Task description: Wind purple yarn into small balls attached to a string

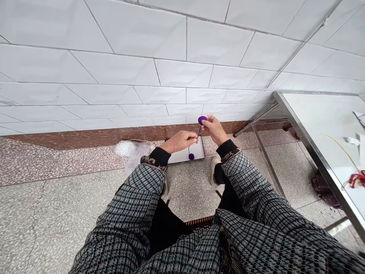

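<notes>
My right hand (pixel 214 129) is closed, with thumb and fingers pinching a small rounded purple yarn piece (pixel 202 119). Whether it is a wound ball or crochet work is too small to tell. A short purple strand (pixel 199 131) runs down from it to my left hand (pixel 180 141), whose fingertips are pressed together on the yarn. Below, a dark purple yarn ball (pixel 191 156) rests in a shallow white box (pixel 176 157) on the floor. A thin strand rises from that ball toward my left hand.
White yarn in a clear plastic bag (pixel 129 150) lies on the floor at the left. A metal-edged table (pixel 316 125) stands at the right, with red yarn (pixel 356 179) on it. Dark cloth (pixel 325 190) lies underneath. A tiled wall (pixel 171 72) rises close in front.
</notes>
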Tool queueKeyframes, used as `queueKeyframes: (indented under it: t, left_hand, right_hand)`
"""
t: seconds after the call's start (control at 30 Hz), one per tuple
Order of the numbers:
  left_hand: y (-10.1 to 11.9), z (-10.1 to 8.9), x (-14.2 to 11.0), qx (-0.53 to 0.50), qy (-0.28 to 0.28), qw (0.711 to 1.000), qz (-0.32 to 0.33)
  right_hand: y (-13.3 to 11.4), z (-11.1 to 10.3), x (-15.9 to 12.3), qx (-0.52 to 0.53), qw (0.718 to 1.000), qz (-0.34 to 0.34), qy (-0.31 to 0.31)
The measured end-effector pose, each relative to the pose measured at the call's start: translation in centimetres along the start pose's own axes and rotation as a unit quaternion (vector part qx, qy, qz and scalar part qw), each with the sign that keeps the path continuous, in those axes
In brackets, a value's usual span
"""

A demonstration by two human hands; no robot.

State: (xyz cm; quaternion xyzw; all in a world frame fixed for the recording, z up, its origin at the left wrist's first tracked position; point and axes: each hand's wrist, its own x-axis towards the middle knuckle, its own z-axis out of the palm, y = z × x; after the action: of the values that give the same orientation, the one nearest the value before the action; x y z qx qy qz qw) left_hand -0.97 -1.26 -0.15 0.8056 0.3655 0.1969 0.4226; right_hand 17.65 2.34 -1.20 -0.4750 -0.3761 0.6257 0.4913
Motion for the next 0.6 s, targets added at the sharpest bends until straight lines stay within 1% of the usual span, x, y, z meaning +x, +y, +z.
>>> queueKeyframes:
  t: [0.1, 0.2, 0.27, 0.37, 0.47, 0.53, 0.6]
  left_hand:
    - [0.0, -0.4, -0.1, -0.012, 0.046, 0.999, -0.006]
    - [0.1, -0.8, -0.2, -0.028, 0.114, 0.993, -0.006]
    - [0.3, -0.9, -0.3, -0.031, 0.146, 0.989, -0.008]
    - [0.3, -1.2, -0.4, -0.031, 0.183, 0.982, -0.020]
    - [0.0, -1.5, -0.5, -0.026, 0.220, 0.975, -0.035]
    - [-0.4, -1.6, -0.4, -0.021, 0.234, 0.971, -0.044]
    - [-0.7, -1.5, -0.3, -0.019, 0.222, 0.973, -0.064]
  right_hand:
    - [0.4, 0.0, 0.1, -0.103, 0.995, 0.003, 0.002]
    - [0.7, 0.1, 0.0, -0.194, 0.981, 0.012, -0.027]
    - [0.7, 0.2, -0.2, -0.222, 0.973, 0.022, -0.060]
    - [0.5, 0.4, -0.7, -0.220, 0.966, 0.051, -0.124]
    - [0.0, 0.4, -1.2, -0.190, 0.960, 0.082, -0.190]
    - [-0.4, 0.4, -1.6, -0.145, 0.954, 0.096, -0.244]
    - [-0.8, 0.5, -1.9, -0.075, 0.951, 0.099, -0.283]
